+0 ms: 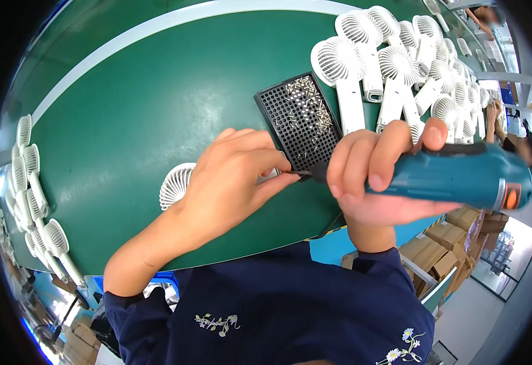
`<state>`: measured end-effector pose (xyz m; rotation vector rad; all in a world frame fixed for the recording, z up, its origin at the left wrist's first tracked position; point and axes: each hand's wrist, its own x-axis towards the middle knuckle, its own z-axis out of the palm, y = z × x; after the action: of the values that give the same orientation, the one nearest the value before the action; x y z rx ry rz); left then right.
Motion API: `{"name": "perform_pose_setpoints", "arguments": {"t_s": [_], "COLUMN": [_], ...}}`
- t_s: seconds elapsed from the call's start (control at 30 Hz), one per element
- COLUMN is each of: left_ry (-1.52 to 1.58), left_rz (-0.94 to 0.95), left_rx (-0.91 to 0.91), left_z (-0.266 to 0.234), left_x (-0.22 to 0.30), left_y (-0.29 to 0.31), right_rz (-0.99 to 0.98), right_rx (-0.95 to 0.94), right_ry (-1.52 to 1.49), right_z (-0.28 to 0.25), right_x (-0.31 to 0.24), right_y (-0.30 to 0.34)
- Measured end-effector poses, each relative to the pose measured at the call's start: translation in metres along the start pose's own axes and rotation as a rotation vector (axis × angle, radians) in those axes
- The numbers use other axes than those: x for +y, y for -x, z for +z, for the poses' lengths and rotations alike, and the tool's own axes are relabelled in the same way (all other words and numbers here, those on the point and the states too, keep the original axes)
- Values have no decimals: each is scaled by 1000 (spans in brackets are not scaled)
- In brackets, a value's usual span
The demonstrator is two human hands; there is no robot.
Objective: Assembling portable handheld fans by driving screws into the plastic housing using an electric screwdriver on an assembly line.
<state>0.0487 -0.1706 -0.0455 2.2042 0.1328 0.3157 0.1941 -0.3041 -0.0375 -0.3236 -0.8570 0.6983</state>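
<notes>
My right hand [378, 173] is wrapped around a teal electric screwdriver [454, 176], its bit pointing left toward my other hand. Thumb and forefinger of my left hand [232, 176] pinch together at the tip of the bit; whatever is between them is too small to make out. Beneath that hand lies a white handheld fan [176, 184], its round grille showing while the hand hides most of the handle. Just beyond the fingertips is a black perforated tray [278, 112] with many small silver screws [321, 115] scattered over its right side.
A large pile of white handheld fans [397, 67] covers the back right of the green table [156, 109]. Another row of white fans [53, 237] lies along the left edge. Cardboard boxes [445, 234] stand below at the right. Other people's arms [491, 121] show at the far right.
</notes>
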Motion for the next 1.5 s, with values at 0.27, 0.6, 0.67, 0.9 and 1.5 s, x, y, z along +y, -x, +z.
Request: {"name": "perform_pose_setpoints", "arguments": {"t_s": [0.27, 0.6, 0.67, 0.9, 1.5], "left_ry": [-290, -297, -284, -287, -271], "left_rz": [-58, -71, -55, -61, -67], "left_rx": [-17, -26, -5, -6, -9], "left_z": [-10, -9, -9, -9, -7], "left_x": [-2, -3, -4, -1, -4], "left_y": [25, 26, 26, 27, 27], "right_rz": [40, 53, 59, 72, 89], "right_rx": [-89, -69, -53, -73, -98], "right_ry": [248, 243, 250, 302, 303], "right_z": [9, -3, -4, 0, 3], "right_x": [1, 20, 24, 27, 14], "right_y": [-1, -7, -7, -8, -6]}}
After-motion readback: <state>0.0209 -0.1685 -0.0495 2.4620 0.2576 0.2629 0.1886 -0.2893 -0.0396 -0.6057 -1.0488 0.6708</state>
